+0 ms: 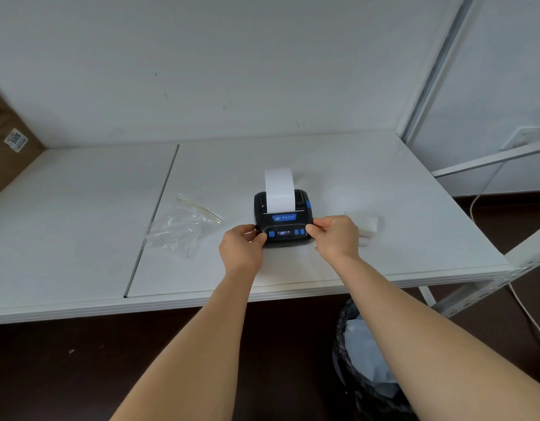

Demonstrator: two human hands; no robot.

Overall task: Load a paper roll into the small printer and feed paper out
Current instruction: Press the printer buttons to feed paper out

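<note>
A small black printer (282, 218) with blue buttons and a lit display sits on the white table (384, 192). A strip of white paper (279, 189) rises out of its slot and curls toward the back. My left hand (243, 246) grips the printer's front left corner, thumb resting by the left blue button. My right hand (335, 235) grips the front right corner, thumb beside the right blue buttons. The paper roll itself is hidden inside the closed printer.
An empty clear plastic wrapper (183, 224) lies left of the printer. A white folded packet (364, 226) lies right of it, behind my right hand. A cardboard box (7, 141) stands at the far left. A lined bin (366, 360) stands under the table's front edge.
</note>
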